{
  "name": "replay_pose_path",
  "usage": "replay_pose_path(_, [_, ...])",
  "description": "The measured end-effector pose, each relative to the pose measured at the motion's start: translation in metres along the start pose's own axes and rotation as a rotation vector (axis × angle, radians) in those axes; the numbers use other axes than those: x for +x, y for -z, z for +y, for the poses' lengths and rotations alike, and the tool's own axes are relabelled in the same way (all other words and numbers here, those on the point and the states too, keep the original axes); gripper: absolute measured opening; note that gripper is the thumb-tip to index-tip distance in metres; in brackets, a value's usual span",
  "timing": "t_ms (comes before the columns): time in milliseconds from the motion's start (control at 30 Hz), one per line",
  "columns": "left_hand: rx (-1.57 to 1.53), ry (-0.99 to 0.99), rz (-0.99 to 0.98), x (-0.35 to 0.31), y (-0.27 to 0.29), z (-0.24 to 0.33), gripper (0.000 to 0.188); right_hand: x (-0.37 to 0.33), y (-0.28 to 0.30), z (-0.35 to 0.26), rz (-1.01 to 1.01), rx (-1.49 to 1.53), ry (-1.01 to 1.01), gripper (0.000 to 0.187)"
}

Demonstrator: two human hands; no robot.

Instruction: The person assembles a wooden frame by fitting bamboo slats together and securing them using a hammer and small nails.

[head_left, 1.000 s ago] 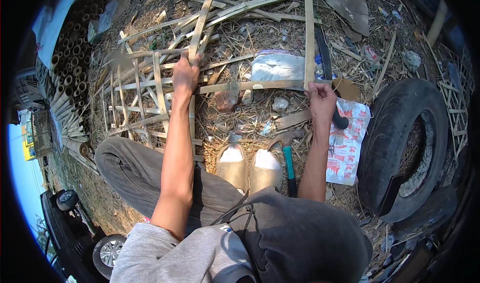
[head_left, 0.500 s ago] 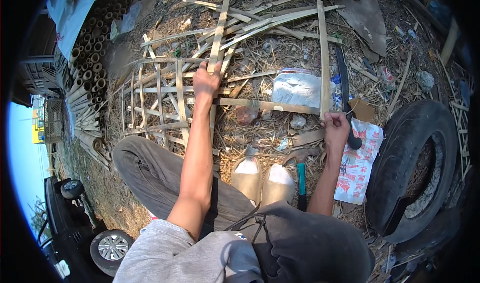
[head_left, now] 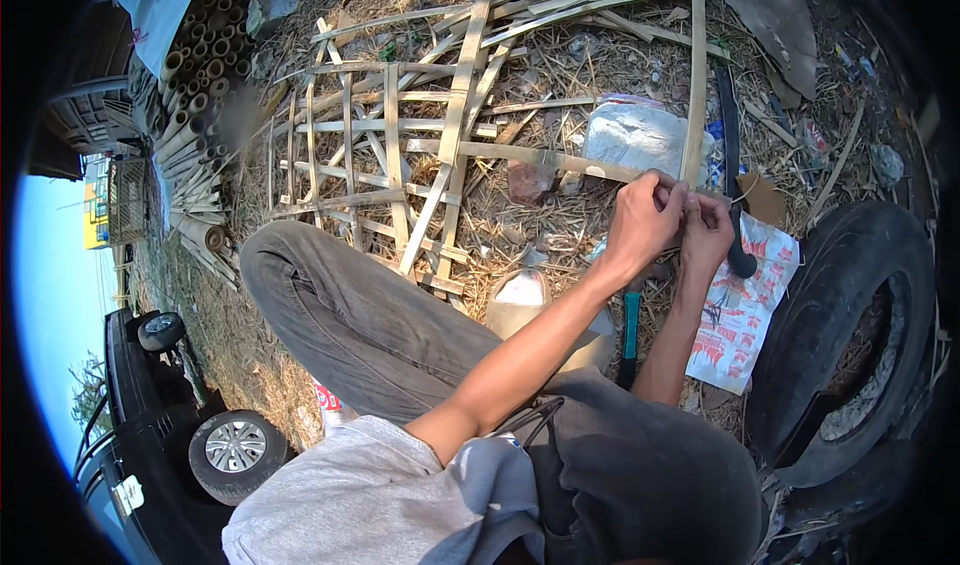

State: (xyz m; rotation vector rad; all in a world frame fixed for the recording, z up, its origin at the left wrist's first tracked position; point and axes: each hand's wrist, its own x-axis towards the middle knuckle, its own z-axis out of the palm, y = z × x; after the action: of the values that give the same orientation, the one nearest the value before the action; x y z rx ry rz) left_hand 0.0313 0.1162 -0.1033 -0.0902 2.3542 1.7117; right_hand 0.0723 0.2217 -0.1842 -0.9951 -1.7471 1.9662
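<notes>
In the head view, the slats you are working at should handle as light, springy pieces: the long strip (head_left: 695, 75) looks stiff along its length yet thin enough to bow, and the cross strip (head_left: 540, 157) likely flexes the same way. Neither looks slippery, but expect split edges to catch the skin and thin ends to crack if bent hard. Take hold near the corner where the two come together, pinching across the flat faces, since a hold far out would let the other end swing. Your left hand (head_left: 643, 215) and right hand (head_left: 706, 227) are side by side at that corner, the grip of each narrowed to bunched fingertips; you cannot tell from here whether they close fully, or what thin thing lies between them. Both slats are pale straw-coloured, flat and narrow; the long strip runs away from you, just past the right side of the pale packet (head_left: 640, 137), while the cross strip goes leftward, darker in places with a light spot near your fingers, to meet the slanting strip (head_left: 462, 90) beside the lattice (head_left: 393, 130), all above straw-littered ground (head_left: 550, 220).
</notes>
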Motion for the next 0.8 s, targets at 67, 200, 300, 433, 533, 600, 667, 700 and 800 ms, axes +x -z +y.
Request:
replay_pose_path(67, [-0.165, 0.123, 0.005, -0.009, -0.021, -0.031, 0.032, -0.002, -0.007, 0.003, 0.007, -0.014, 0.019, 0.010])
replay_pose_path(200, [-0.398, 0.398, -0.015, -0.013, -0.024, -0.036, 0.039, -0.009, -0.008, -0.017, 0.008, -0.069, -0.014, 0.011])
replay_pose_path(300, [-0.395, 0.428, -0.090, 0.001, -0.013, -0.036, 0.047, -0.011, -0.008, -0.024, 0.036, -0.095, -0.015, 0.014])
replay_pose_path(433, [-0.535, 0.524, -0.006, 0.002, -0.013, -0.042, 0.048, -0.011, -0.011, -0.015, 0.020, -0.113, -0.002, 0.014])
replay_pose_path(533, [-0.473, 0.538, 0.060, 0.007, -0.012, -0.038, 0.046, -0.014, -0.013, -0.012, 0.036, -0.120, -0.010, 0.012])
replay_pose_path(600, [-0.488, 0.549, 0.051, 0.013, -0.011, -0.036, 0.044, -0.011, -0.010, -0.015, 0.056, -0.078, 0.052, 0.012])
replay_pose_path(667, [-0.433, 0.522, 0.031, 0.010, -0.013, -0.032, 0.042, -0.008, -0.009, -0.015, 0.060, -0.116, -0.007, 0.012])
replay_pose_path(700, [-0.419, 0.502, 0.046, 0.011, -0.013, -0.032, 0.042, -0.009, -0.010, -0.015, 0.050, -0.081, 0.000, 0.012])
replay_pose_path(800, [-0.427, 0.423, 0.089, 0.013, -0.002, -0.046, 0.042, -0.017, -0.020, -0.013, 0.027, -0.073, 0.023, 0.013])
